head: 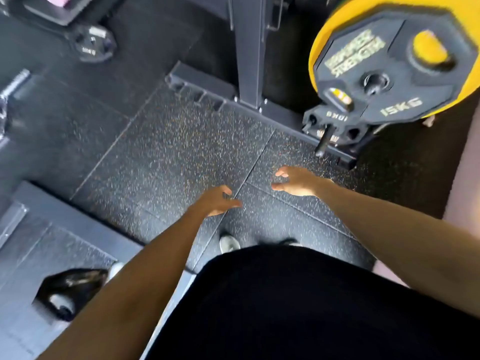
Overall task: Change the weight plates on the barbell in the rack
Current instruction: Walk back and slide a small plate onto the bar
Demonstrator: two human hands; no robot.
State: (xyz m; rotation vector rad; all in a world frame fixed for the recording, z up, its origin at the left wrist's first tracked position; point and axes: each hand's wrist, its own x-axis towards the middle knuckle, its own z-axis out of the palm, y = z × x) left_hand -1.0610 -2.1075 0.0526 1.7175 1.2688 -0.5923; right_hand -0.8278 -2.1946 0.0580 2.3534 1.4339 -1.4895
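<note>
Both hands are out in front over the floor, low and empty. The left hand has its fingers loosely curled and spread, nothing in them; the right hand is the same, thumb and fingers parted in a loose claw, holding nothing. The two are near each other but apart.

Up at the right, well clear of the hands, is the barbell end with plates on it: a black 15 kg plate on the outside and a larger yellow plate behind it. Just below them a smaller black plate marked 10 kg sits low on a peg that sticks out toward the hands.

The rack upright stands left of the plates, and its base rail runs across the floor between the hands and the rack. Another small plate lies on the floor at the far left. A dark bag sits at the lower left beside the left forearm. A white shoe shows just above the black shorts.
</note>
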